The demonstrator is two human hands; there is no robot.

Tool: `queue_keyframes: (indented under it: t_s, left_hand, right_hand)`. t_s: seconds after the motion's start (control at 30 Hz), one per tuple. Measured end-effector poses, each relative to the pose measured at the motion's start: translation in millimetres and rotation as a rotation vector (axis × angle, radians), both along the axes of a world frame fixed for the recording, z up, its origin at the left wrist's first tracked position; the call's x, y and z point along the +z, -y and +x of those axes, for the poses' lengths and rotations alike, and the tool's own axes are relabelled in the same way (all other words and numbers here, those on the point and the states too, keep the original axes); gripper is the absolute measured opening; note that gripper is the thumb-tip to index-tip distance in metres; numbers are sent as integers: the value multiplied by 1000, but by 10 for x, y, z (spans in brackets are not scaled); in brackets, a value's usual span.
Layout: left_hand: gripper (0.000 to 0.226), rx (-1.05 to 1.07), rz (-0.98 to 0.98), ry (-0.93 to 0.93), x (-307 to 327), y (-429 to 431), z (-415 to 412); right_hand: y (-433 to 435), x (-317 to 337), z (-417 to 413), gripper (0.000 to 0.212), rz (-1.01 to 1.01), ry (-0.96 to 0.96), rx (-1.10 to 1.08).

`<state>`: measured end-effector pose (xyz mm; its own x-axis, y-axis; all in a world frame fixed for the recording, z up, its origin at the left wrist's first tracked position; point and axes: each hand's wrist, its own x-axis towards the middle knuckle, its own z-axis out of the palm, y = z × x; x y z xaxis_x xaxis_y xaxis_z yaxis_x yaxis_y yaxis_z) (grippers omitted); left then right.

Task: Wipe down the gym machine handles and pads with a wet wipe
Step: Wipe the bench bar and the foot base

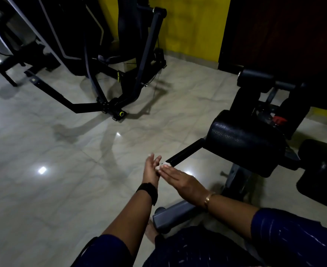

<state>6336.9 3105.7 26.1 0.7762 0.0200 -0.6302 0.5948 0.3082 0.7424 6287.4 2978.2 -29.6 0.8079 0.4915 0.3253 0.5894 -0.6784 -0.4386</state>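
Black roller pad (243, 139) and grey frame (178, 211) to the right, another gym machine (150, 47) back-left on tiled floor (62, 151). Wet wipe (163, 167) sits at the handle (185, 153) tip, pressed between left hand (152, 169) and right hand (181, 181), both with fingers straight.

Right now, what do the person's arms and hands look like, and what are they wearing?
Dark blue sleeves with thin pale streaks end near the elbows, and the forearms below them are bare. The left hand has a broad black strap at its wrist. The right hand has a thin gold bracelet at its wrist. There are no gloves.
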Motion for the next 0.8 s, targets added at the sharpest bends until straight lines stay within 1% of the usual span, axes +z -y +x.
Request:
queue_keyframes:
  t_s: [0.07,0.1,0.13,0.17,0.2,0.23,0.27,0.3,0.37,0.4,0.43,0.5,0.57,0.6,0.67,0.8]
  left_hand:
    - [52,-266,321,140,-6,54,-38]
    - [56,-432,537,238,-47,60,-47]
    - [60,-592,774,334,-98,48,-47]
    - [62,-706,969,410,-145,41,-42]
    - [62,-775,1088,455,-159,51,-44]
    - [60,-812,1152,478,-177,64,-40]
    - [59,-839,1187,483,-162,84,-46]
    - [61,-864,1219,481,-155,103,-48]
    - [71,-921,1273,469,-140,137,-62]
    - [74,-939,1288,463,-136,136,-67]
    - [75,-946,1296,457,-140,121,-69]
    - [77,-965,1310,448,-145,85,-79]
    - [87,-1009,1351,467,-149,48,-96]
    - [92,-1027,1375,483,-156,28,-104]
    - [93,-1036,1406,525,-164,4,-121]
    - [90,-1032,1419,553,-178,-8,-136]
  right_hand:
    - [-44,-59,-154,78,220,-213,-223]
    - [-97,-67,-222,78,324,-341,-342]
    - [-171,-52,-260,72,440,-485,-474]
    - [-224,-24,-248,63,576,-673,-648]
    - [-276,-24,-190,56,763,-892,-853]
    - [-342,11,-119,53,1005,-1119,-993]
    - [-415,19,-49,50,1257,-1290,-1024]
    - [-474,36,9,46,1453,-1367,-980]
    - [-502,173,114,36,1688,-1413,-833]
    - [-489,273,155,32,1763,-1423,-766]
    - [-461,353,201,28,1806,-1436,-745]
    - [-376,402,308,21,1782,-1426,-846]
    - [-252,360,405,18,1766,-1404,-960]
    - [-177,329,457,18,1787,-1387,-1005]
    - [-18,354,528,24,1856,-1338,-1047]
    - [259,336,635,29,1991,-1144,-1129]
